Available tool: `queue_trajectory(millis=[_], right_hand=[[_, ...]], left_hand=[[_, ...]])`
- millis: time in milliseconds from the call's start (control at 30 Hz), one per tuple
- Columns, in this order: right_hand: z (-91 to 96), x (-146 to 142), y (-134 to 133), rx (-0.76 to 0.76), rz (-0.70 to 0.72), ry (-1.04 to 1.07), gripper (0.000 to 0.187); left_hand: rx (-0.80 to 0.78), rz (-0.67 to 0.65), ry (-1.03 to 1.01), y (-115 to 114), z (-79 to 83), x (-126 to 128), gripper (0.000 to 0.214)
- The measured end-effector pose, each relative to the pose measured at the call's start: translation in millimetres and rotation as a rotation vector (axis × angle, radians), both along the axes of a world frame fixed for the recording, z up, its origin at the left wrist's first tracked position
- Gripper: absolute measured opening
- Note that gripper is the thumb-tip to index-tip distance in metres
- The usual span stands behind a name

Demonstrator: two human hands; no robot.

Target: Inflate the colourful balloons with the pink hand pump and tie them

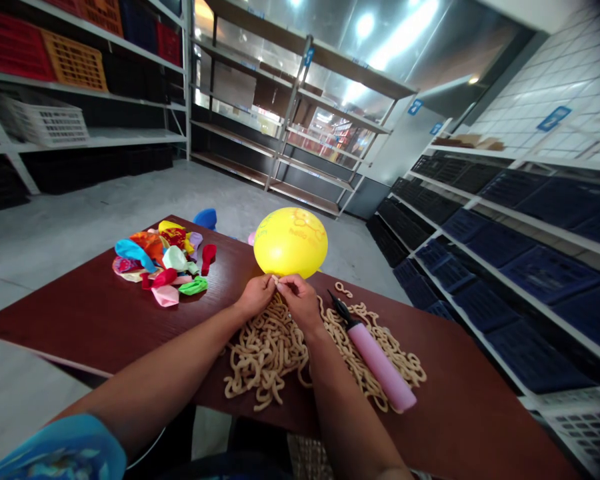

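Note:
An inflated yellow balloon (290, 241) with printed markings stands above the table's far edge. Its neck is pinched between the fingers of my left hand (258, 295) and my right hand (300, 301), which meet just below it. The knot area itself is mostly hidden by my fingertips. Under my hands lies a heap of beige, rope-like cord (267, 353), spreading to the right beneath my right forearm. On the right part of that cord rests a pink hand pump (383, 367) with a black nozzle, tilted diagonally.
A pile of uninflated balloons (166, 259) in several colours lies on the left of the brown table (80, 317). Something blue (206, 218) shows beyond the far edge. Shelves with crates (530, 280) line the right, and more crates (75, 59) fill the left racks.

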State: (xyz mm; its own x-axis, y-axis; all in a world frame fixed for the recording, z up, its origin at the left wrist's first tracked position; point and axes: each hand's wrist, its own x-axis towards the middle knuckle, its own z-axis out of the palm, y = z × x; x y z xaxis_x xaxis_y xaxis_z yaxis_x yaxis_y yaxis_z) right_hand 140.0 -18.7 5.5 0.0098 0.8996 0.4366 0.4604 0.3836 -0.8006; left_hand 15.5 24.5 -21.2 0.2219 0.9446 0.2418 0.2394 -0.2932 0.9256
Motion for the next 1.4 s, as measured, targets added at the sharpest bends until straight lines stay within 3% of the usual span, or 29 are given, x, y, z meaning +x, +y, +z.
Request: queue_trajectory(millis=[167, 367, 533, 667, 833, 1033, 1233, 1400], right_hand=[[-0.6, -0.4, 0.8, 0.039, 0.023, -0.035, 0.014], [-6.8, 0.6, 4.1, -0.158, 0.045, 0.179, 0.019], [-1.7, 3.4, 1.9, -0.239, 0.079, 0.15, 0.016], [0.4, 2.6, 0.2, -0.15, 0.012, -0.025, 0.016], [-2.7, -1.1, 0.2, -0.001, -0.191, -0.173, 0.013], [-9.4, -6.5, 3.1, 0.199, -0.33, -0.33, 0.007], [-11.2, -4.7, 4.7, 0.282, -0.265, -0.381, 0.007], [-6.4, -1.6, 0.9, 0.197, -0.133, -0.257, 0.012]], left_hand=[[-0.088, -0.044, -0.081, -2.6, 1.5, 1.1, 0.033], [0.065, -0.016, 0.082, -1.8, 0.2, -1.9, 0.023], [0.096, -0.071, 0.159, -1.9, -3.4, -3.6, 0.025], [0.046, -0.128, 0.108, -2.1, -3.0, -1.3, 0.029], [-0.031, -0.17, 0.026, -2.3, -1.1, 2.5, 0.037], [-0.034, -0.228, -0.035, -3.1, 0.3, 0.3, 0.04], [-0.045, -0.189, -0.034, -1.5, -1.5, -0.2, 0.036], [-0.036, -0.078, -0.024, 0.4, -2.3, 0.3, 0.032]])
